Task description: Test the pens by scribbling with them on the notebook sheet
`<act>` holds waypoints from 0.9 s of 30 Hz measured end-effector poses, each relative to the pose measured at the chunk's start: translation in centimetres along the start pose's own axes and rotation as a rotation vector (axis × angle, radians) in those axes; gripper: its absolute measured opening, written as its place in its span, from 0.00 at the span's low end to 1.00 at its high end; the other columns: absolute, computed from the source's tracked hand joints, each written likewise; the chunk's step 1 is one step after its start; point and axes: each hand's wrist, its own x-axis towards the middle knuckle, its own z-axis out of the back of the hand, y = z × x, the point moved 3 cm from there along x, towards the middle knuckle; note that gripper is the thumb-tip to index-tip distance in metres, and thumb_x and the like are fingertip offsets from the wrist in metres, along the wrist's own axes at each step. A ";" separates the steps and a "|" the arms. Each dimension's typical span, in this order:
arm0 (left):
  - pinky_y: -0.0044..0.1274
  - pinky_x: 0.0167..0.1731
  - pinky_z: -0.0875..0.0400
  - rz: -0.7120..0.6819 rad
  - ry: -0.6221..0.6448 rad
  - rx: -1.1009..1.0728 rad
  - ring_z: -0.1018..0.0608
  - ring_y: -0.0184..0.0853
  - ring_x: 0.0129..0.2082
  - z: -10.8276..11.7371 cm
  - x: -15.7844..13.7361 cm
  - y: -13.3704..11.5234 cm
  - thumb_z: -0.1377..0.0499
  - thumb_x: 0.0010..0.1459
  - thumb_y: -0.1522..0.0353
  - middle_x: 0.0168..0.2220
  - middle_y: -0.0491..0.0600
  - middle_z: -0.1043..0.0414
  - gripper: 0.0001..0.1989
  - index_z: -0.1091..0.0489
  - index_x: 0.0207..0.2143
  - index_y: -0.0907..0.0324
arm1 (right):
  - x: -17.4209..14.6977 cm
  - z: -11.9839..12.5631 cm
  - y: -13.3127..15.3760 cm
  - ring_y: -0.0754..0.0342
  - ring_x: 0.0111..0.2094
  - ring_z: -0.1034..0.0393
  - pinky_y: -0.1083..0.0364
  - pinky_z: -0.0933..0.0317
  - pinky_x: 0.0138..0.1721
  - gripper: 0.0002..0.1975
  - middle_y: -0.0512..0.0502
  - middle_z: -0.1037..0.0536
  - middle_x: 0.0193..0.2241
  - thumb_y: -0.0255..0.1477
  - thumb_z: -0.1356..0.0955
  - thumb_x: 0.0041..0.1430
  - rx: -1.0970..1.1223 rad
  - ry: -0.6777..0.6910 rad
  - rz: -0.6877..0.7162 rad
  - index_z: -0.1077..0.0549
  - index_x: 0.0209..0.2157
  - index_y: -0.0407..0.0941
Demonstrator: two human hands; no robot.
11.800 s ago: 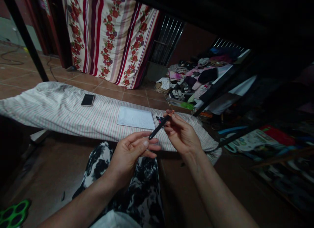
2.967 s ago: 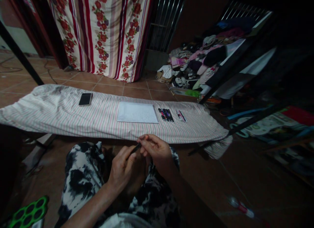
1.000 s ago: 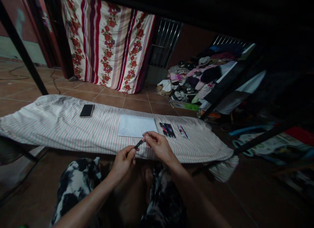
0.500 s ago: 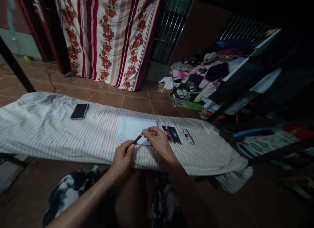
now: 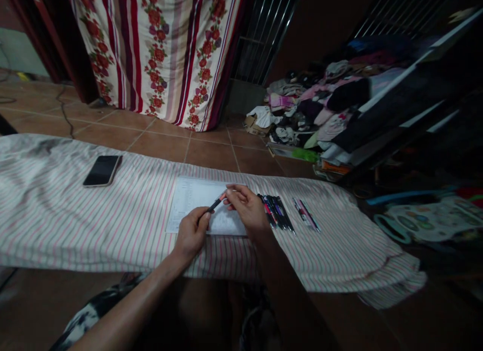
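A dark pen [image 5: 216,204] with a pinkish-orange end slants up over a spiral notebook [image 5: 196,190]. My left hand [image 5: 190,236] is closed round its lower part. At the pinkish-orange end, the fingertips of my right hand [image 5: 248,209] pinch the pen; what exactly lies between them is partly hidden. Beneath both hands the notebook lies flat, its page pale with faint markings. Just right of my right hand, several mostly black pens [image 5: 278,213] lie side by side, partly covered by that hand. A smaller group of pink and dark pens [image 5: 306,215] lies farther right.
A striped cloth [image 5: 143,210] covers the long low surface, with a phone [image 5: 101,170] at left. Beyond it are a tiled floor [image 5: 211,150] and a floral curtain [image 5: 169,54]. Clothes [image 5: 313,104] are heaped at the back right, near a dark slanted frame.
The view has shifted closer, so the phone appears farther left and the pens farther right. Both hands still hold the pen, which stays over the notebook.
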 end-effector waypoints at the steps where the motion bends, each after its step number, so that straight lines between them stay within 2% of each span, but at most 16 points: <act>1: 0.23 0.27 0.37 -0.002 -0.004 -0.002 0.30 0.33 0.25 -0.1 0.1 0.2 0.49 0.56 0.64 0.22 0.46 0.32 0.13 0.29 0.37 0.61 | 0.2 0.1 -0.4 0.56 0.27 0.31 0.58 0.40 0.26 0.18 0.47 0.24 0.27 0.42 0.31 0.45 0.004 -0.010 -0.013 0.32 0.33 0.44; 4: 0.23 0.27 0.37 -0.015 0.002 0.008 0.30 0.33 0.24 -0.2 0.3 0.6 0.49 0.56 0.64 0.22 0.46 0.33 0.13 0.29 0.37 0.61 | 0.6 0.3 -1.7 0.57 0.24 0.34 0.59 0.43 0.23 0.18 0.47 0.25 0.26 0.44 0.31 0.44 -0.044 -0.030 -0.051 0.32 0.28 0.43; 9: 0.24 0.29 0.37 -0.067 0.013 0.094 0.29 0.34 0.27 -0.3 0.7 0.8 0.49 0.57 0.64 0.24 0.47 0.32 0.12 0.29 0.36 0.60 | 1.3 0.3 -3.4 0.60 0.19 0.40 0.60 0.49 0.19 0.17 0.51 0.30 0.19 0.44 0.32 0.46 -0.084 -0.040 -0.028 0.30 0.25 0.43; 12: 0.24 0.30 0.37 -0.073 0.016 0.130 0.28 0.35 0.29 -0.4 0.9 1.1 0.49 0.57 0.65 0.25 0.48 0.31 0.12 0.29 0.36 0.60 | 1.6 0.2 -3.8 0.60 0.20 0.40 0.60 0.49 0.19 0.16 0.50 0.29 0.20 0.43 0.32 0.47 -0.067 -0.041 -0.020 0.31 0.25 0.43; 20: 0.24 0.28 0.36 0.039 0.067 0.086 0.28 0.33 0.25 -1.2 0.8 2.2 0.51 0.57 0.65 0.24 0.47 0.31 0.13 0.30 0.38 0.63 | 1.4 0.5 -4.4 0.60 0.20 0.39 0.60 0.46 0.21 0.14 0.50 0.29 0.21 0.40 0.32 0.49 -0.018 -0.034 -0.019 0.31 0.27 0.42; 27: 0.25 0.30 0.35 -0.051 0.002 0.171 0.28 0.34 0.27 -1.0 0.2 1.4 0.50 0.56 0.66 0.26 0.49 0.30 0.13 0.30 0.37 0.63 | 1.4 0.1 -5.1 0.60 0.19 0.40 0.61 0.49 0.19 0.18 0.52 0.32 0.17 0.44 0.32 0.46 -0.044 -0.091 0.036 0.33 0.24 0.43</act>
